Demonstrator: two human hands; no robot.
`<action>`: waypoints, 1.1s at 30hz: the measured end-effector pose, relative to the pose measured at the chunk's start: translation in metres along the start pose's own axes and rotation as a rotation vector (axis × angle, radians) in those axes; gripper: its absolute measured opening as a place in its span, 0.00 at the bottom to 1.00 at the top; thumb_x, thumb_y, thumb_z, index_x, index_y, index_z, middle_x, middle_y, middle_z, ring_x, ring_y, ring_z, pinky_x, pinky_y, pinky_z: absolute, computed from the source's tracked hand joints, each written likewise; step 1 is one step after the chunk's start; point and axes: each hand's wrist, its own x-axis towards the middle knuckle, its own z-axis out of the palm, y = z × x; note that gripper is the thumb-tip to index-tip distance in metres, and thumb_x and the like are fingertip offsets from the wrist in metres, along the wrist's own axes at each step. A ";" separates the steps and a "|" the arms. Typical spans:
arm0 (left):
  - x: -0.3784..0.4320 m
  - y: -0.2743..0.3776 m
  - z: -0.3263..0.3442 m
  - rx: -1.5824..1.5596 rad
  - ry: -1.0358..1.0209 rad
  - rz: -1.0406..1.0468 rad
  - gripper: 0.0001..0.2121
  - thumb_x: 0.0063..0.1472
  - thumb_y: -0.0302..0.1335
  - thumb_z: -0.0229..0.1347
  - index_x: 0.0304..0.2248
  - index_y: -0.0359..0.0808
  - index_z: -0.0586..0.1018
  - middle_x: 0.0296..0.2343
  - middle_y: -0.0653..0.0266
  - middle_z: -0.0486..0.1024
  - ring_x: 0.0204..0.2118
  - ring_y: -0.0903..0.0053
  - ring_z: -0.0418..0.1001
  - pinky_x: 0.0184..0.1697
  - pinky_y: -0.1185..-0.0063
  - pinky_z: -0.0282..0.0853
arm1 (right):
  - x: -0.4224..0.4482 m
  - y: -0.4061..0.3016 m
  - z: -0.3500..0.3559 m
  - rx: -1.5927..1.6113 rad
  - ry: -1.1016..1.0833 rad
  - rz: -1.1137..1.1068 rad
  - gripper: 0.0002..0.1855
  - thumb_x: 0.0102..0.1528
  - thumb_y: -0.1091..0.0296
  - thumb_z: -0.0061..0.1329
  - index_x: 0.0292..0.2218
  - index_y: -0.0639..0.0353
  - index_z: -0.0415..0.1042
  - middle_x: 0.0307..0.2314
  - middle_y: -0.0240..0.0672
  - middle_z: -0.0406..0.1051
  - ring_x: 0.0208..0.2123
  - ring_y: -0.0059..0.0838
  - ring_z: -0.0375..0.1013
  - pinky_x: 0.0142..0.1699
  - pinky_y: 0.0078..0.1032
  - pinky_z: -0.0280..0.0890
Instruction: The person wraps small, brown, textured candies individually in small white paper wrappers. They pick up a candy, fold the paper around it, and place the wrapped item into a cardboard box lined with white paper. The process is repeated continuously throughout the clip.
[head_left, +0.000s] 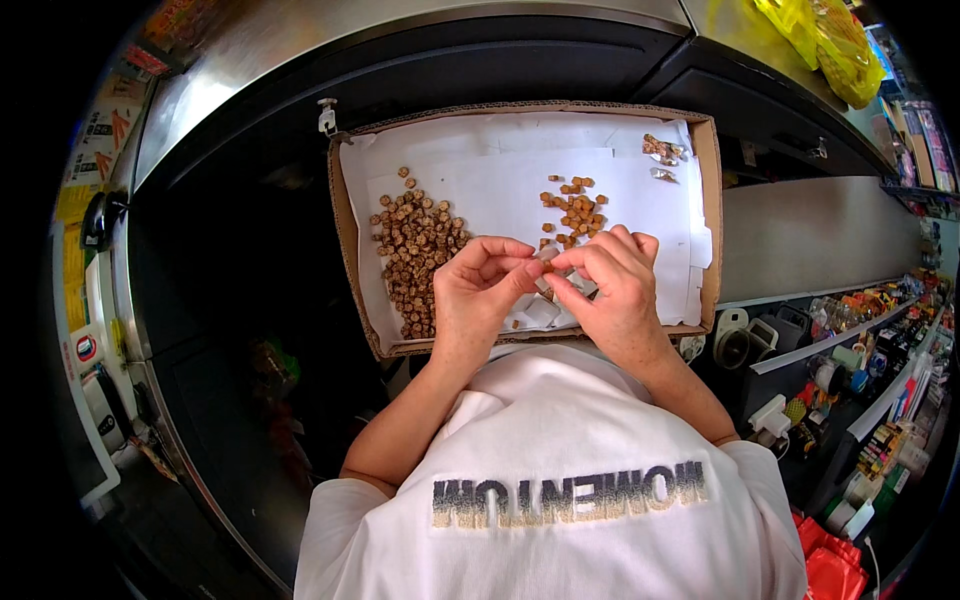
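Note:
My left hand (487, 289) and my right hand (611, 285) meet over the near side of a paper-lined cardboard tray (712, 225). Their thumbs and forefingers pinch a small brown piece (547, 265) between them. Left of my left hand lies a large heap of small speckled brown pieces (416, 247). Beyond my hands is a smaller group of orange-brown pieces (581, 210). Small clear plastic bags or squares (541, 310) lie partly hidden beneath my hands. At the tray's far right corner are small clear packets, one with speckled pieces in it (661, 148).
The tray stands against dark drawers (480, 71) under a metal counter (360, 22); a key sits in a lock (326, 116) at its far left corner. Yellow-green plastic bags (844, 52) hang at the upper right. Shelves of small goods (855, 315) stand on the right.

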 end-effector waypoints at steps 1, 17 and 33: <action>0.000 0.000 0.001 -0.008 0.000 0.001 0.07 0.50 0.19 0.56 0.31 0.29 0.72 0.24 0.62 0.74 0.26 0.83 0.71 0.29 0.85 0.68 | 0.000 0.000 0.000 -0.006 0.005 0.001 0.11 0.36 0.72 0.58 0.22 0.53 0.67 0.19 0.24 0.64 0.25 0.24 0.62 0.36 0.26 0.48; -0.011 0.007 0.006 -0.006 0.050 0.050 0.09 0.50 0.18 0.57 0.31 0.30 0.71 0.24 0.64 0.74 0.27 0.87 0.70 0.30 0.88 0.66 | -0.009 -0.002 0.001 1.016 -0.144 0.709 0.06 0.46 0.73 0.52 0.27 0.64 0.69 0.20 0.23 0.65 0.23 0.08 0.59 0.27 0.09 0.53; -0.014 0.022 -0.002 0.096 -0.127 -0.042 0.04 0.50 0.21 0.57 0.28 0.30 0.75 0.23 0.70 0.73 0.24 0.89 0.68 0.26 0.90 0.63 | -0.005 0.002 -0.013 1.128 -0.332 0.729 0.06 0.45 0.74 0.52 0.27 0.63 0.69 0.20 0.21 0.63 0.22 0.08 0.57 0.27 0.09 0.53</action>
